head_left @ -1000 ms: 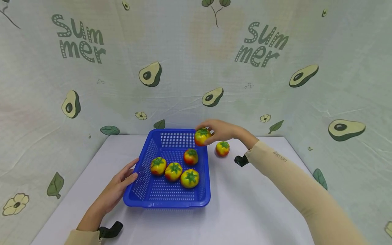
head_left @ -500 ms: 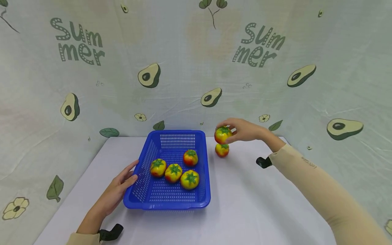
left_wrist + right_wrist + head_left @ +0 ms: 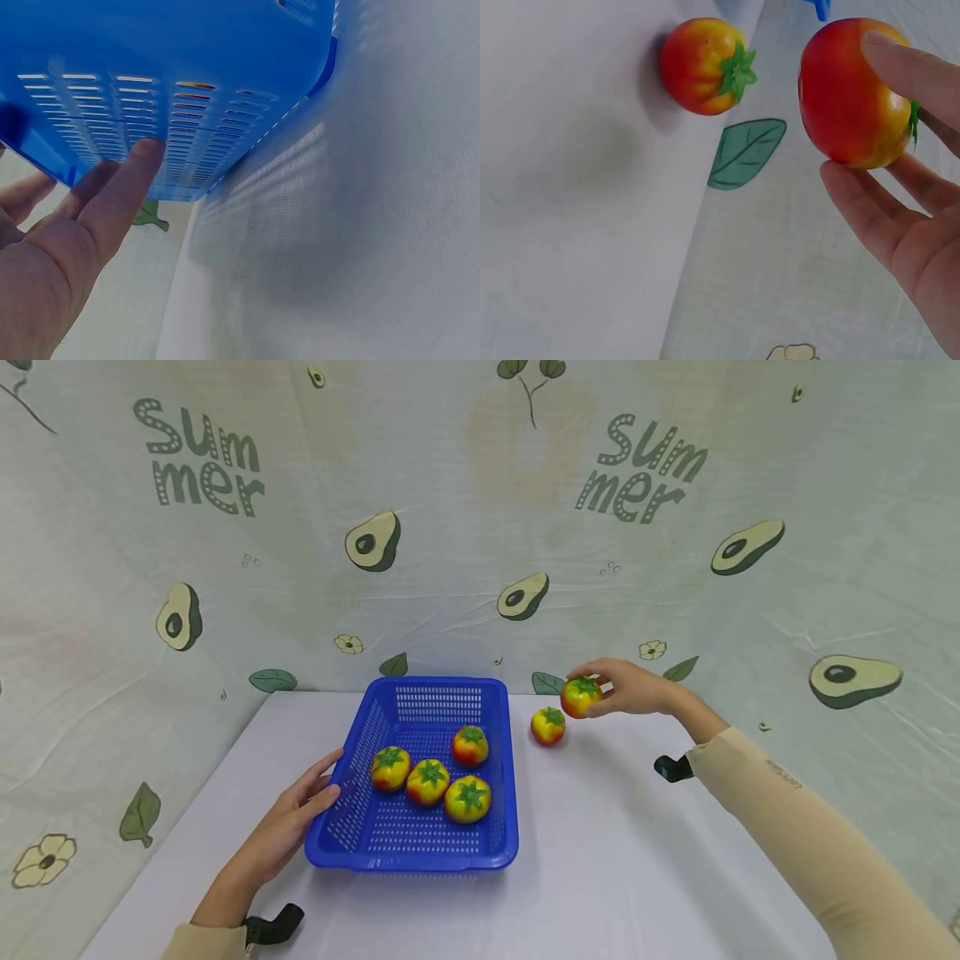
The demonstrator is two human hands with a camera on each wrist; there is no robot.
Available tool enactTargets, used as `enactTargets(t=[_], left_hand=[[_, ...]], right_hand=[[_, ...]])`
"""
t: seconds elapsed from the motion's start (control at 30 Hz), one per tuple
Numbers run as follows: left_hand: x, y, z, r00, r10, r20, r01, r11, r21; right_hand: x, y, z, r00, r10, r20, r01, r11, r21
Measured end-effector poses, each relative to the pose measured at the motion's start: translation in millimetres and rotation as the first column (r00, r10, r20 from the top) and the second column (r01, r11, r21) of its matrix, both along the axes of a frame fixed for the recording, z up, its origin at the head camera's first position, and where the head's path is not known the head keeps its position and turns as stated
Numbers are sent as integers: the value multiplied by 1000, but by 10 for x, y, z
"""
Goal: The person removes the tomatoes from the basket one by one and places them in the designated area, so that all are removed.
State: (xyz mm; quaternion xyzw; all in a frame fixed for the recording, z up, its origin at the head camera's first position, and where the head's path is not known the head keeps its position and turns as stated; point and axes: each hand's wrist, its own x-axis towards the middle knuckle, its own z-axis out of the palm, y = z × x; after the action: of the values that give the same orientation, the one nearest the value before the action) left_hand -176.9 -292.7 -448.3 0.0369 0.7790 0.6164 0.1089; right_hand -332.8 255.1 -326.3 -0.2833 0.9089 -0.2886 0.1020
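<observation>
My right hand (image 3: 630, 687) holds a red-and-yellow tomato (image 3: 581, 697) with a green leafy top, thumb on one side and fingers on the other. The right wrist view shows this tomato (image 3: 855, 94) raised, its red side facing the camera. A second tomato (image 3: 548, 727) rests on the white table just left of it. My left hand (image 3: 283, 827) grips the left rim of a blue plastic basket (image 3: 411, 863), thumb over the edge. Seen from the left wrist, its fingers (image 3: 124, 199) lie against the slotted outer wall. Several tomatoes (image 3: 427, 782) sit inside the basket.
A pale cloth (image 3: 450, 468) printed with avocados, leaves and "summer" rises behind the table and along both sides. The white tabletop (image 3: 600, 843) extends right of the basket and in front of it.
My right hand has carried the held tomato rightward from above the basket's back right corner, passing behind the tomato on the table. My left hand has stayed at the basket rim.
</observation>
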Motion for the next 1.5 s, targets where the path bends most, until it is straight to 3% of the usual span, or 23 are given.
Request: enactTargets(t=[0.9,1.23,1.5], left_hand=[[-34,36,2,1000,2,-13,-2,1000,-3],[-37,60,17,1000,0,-16,-1,1000,-3],[-46,61,6,1000,3,-11,-2,1000,4]], right_hand=[[-241,422,-521,992,-122,38,120,992,44],[-339,493,-655,988,-144,48,140,987,73],[-366,515,-747,991,-122,59,119,992,40]])
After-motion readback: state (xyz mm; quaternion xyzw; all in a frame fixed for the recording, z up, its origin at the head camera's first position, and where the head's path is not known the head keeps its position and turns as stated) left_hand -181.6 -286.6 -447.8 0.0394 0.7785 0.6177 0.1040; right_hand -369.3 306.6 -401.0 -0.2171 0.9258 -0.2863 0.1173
